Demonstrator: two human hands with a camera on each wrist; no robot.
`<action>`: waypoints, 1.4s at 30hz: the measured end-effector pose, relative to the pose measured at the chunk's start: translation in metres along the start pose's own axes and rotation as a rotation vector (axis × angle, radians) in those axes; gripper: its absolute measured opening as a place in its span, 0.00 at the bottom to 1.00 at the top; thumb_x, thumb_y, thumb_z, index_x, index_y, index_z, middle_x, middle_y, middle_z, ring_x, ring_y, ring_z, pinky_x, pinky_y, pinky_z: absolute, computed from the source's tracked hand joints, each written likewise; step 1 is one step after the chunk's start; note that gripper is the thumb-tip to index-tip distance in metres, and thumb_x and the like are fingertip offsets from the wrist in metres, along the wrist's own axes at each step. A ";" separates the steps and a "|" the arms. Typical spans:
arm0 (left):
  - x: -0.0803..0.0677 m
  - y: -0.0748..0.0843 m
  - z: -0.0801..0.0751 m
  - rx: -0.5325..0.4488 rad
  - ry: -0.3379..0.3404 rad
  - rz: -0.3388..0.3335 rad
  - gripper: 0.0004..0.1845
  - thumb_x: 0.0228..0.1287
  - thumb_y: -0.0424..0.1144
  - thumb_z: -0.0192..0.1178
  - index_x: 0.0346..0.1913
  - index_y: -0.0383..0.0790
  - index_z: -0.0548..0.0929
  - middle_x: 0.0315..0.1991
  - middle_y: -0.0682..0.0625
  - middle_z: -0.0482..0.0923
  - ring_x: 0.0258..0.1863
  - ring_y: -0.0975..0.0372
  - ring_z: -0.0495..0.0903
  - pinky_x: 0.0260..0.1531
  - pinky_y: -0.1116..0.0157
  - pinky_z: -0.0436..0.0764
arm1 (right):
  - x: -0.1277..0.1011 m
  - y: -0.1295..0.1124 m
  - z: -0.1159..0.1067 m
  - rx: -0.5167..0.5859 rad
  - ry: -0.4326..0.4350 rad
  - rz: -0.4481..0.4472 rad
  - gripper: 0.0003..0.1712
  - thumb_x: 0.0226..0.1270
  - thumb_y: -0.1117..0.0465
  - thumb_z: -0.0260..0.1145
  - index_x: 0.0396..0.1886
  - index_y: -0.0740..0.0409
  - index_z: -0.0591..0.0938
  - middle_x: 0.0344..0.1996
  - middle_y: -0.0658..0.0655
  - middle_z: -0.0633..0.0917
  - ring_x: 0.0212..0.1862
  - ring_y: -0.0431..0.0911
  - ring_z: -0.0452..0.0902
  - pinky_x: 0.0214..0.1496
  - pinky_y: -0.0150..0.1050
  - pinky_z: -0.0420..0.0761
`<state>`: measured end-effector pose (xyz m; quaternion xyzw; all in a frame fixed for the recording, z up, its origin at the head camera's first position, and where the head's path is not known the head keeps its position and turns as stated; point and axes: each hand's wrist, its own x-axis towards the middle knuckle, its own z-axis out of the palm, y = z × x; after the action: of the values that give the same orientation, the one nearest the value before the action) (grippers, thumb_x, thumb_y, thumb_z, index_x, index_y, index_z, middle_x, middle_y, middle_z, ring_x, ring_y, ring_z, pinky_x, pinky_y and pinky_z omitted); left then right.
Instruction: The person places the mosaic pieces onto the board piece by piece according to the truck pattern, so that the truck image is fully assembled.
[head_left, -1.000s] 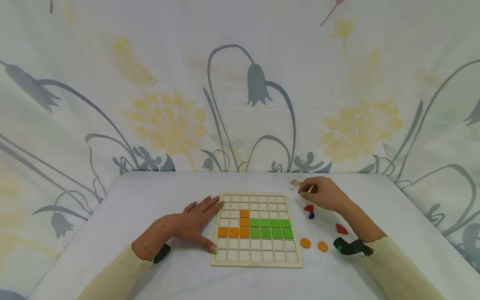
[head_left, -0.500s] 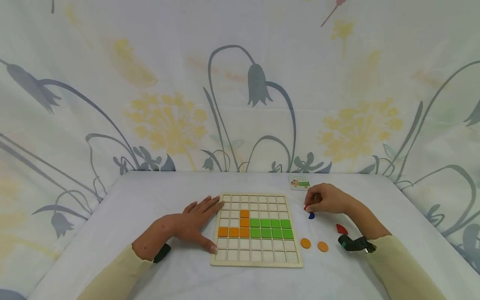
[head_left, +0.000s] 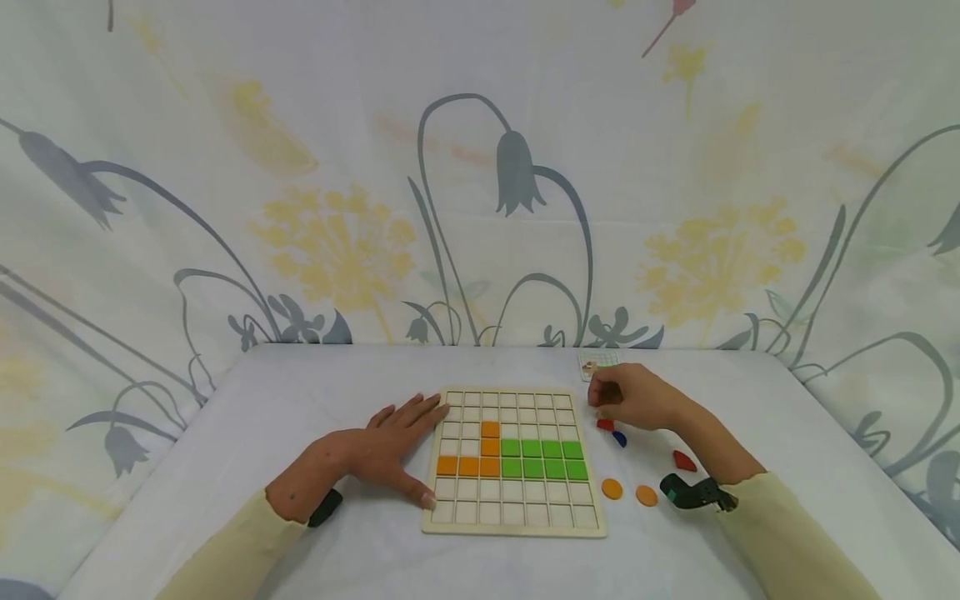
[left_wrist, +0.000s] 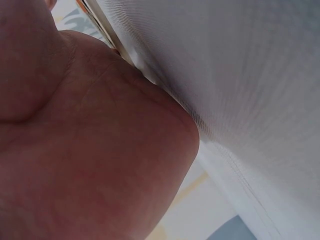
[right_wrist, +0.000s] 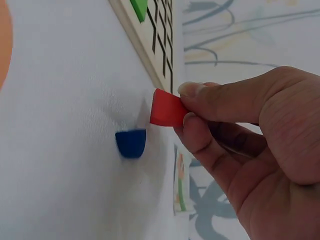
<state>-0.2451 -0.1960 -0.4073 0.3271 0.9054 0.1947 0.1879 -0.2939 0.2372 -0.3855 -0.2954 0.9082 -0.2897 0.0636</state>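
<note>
- Pinching a small red piece [right_wrist: 167, 111] between thumb and forefinger, the right hand [head_left: 637, 398] holds it just above the white table [head_left: 300, 400], close beside the right edge of the wooden grid board [head_left: 514, 527]
- From this hand the board lies at about 9 o'clock; the blue piece [right_wrist: 131, 143] lies on the cloth just under the red one, touching nothing
- The red piece is a wedge, and its long axis points toward the board edge
- The left hand [head_left: 378, 446] rests flat and spread on the table at the left edge of the board, at 9 o'clock from the orange tiles [head_left: 468, 465]; it holds nothing
- The right hand is clearly the nearer one to the loose pieces: two orange discs [head_left: 612, 488] and another red wedge [head_left: 683, 460] lie at 5 o'clock from it
</note>
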 end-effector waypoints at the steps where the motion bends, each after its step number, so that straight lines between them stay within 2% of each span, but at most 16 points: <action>1: 0.001 -0.003 0.002 0.009 0.004 0.011 0.71 0.53 0.77 0.71 0.88 0.50 0.43 0.88 0.47 0.34 0.86 0.45 0.33 0.78 0.35 0.39 | 0.001 -0.004 0.001 0.012 0.000 -0.018 0.09 0.66 0.72 0.75 0.35 0.57 0.84 0.31 0.47 0.82 0.35 0.42 0.77 0.41 0.35 0.81; 6: 0.001 -0.003 0.001 0.007 0.009 0.011 0.71 0.52 0.76 0.72 0.88 0.49 0.44 0.88 0.46 0.35 0.86 0.45 0.33 0.79 0.36 0.39 | 0.008 -0.024 0.007 0.083 -0.016 -0.091 0.05 0.71 0.71 0.72 0.42 0.59 0.87 0.38 0.52 0.86 0.41 0.42 0.83 0.46 0.36 0.86; 10: 0.002 -0.007 0.003 -0.004 0.015 0.027 0.71 0.53 0.77 0.71 0.88 0.50 0.43 0.88 0.46 0.34 0.86 0.44 0.34 0.78 0.34 0.40 | 0.010 -0.034 0.013 0.107 -0.033 -0.128 0.08 0.73 0.71 0.70 0.49 0.61 0.89 0.43 0.56 0.88 0.44 0.43 0.85 0.50 0.37 0.87; 15: 0.003 -0.012 0.006 0.009 0.022 0.040 0.71 0.52 0.79 0.70 0.88 0.52 0.42 0.88 0.48 0.34 0.86 0.45 0.33 0.78 0.34 0.40 | 0.015 -0.045 0.024 0.119 -0.026 -0.192 0.09 0.73 0.72 0.69 0.50 0.64 0.89 0.44 0.58 0.90 0.45 0.44 0.86 0.54 0.41 0.87; 22: 0.000 -0.003 0.001 0.027 -0.006 0.015 0.70 0.54 0.77 0.70 0.88 0.48 0.44 0.88 0.46 0.35 0.86 0.45 0.33 0.79 0.37 0.39 | 0.030 -0.061 0.041 0.126 -0.035 -0.220 0.10 0.76 0.73 0.66 0.50 0.61 0.89 0.46 0.55 0.90 0.48 0.43 0.85 0.57 0.41 0.86; 25: -0.001 0.004 -0.003 0.040 -0.024 -0.017 0.70 0.55 0.76 0.70 0.88 0.47 0.44 0.88 0.45 0.34 0.86 0.47 0.33 0.80 0.39 0.39 | 0.039 -0.070 0.049 0.114 -0.023 -0.258 0.11 0.76 0.74 0.64 0.50 0.62 0.89 0.46 0.57 0.90 0.47 0.43 0.86 0.54 0.39 0.87; 31: 0.001 0.008 -0.005 0.085 -0.048 -0.073 0.69 0.57 0.72 0.73 0.88 0.47 0.43 0.88 0.48 0.33 0.87 0.48 0.32 0.81 0.40 0.40 | 0.059 -0.092 0.066 0.062 0.011 -0.354 0.12 0.76 0.75 0.63 0.49 0.62 0.90 0.44 0.57 0.90 0.44 0.41 0.84 0.51 0.37 0.86; 37: 0.002 0.007 -0.004 0.087 -0.042 -0.067 0.68 0.58 0.70 0.73 0.88 0.47 0.43 0.88 0.48 0.34 0.87 0.48 0.32 0.81 0.39 0.41 | 0.078 -0.111 0.079 -0.020 0.031 -0.423 0.10 0.76 0.75 0.64 0.45 0.62 0.90 0.40 0.56 0.89 0.41 0.43 0.82 0.50 0.36 0.85; 42: 0.001 0.008 -0.005 0.079 -0.038 -0.056 0.68 0.58 0.71 0.73 0.88 0.47 0.44 0.88 0.48 0.35 0.87 0.48 0.32 0.81 0.38 0.40 | 0.090 -0.113 0.087 -0.056 -0.003 -0.423 0.11 0.74 0.75 0.65 0.44 0.61 0.91 0.40 0.54 0.89 0.43 0.43 0.83 0.53 0.37 0.85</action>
<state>-0.2438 -0.1909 -0.3999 0.3122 0.9175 0.1474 0.1975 -0.2857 0.0688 -0.3880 -0.4815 0.8335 -0.2710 -0.0057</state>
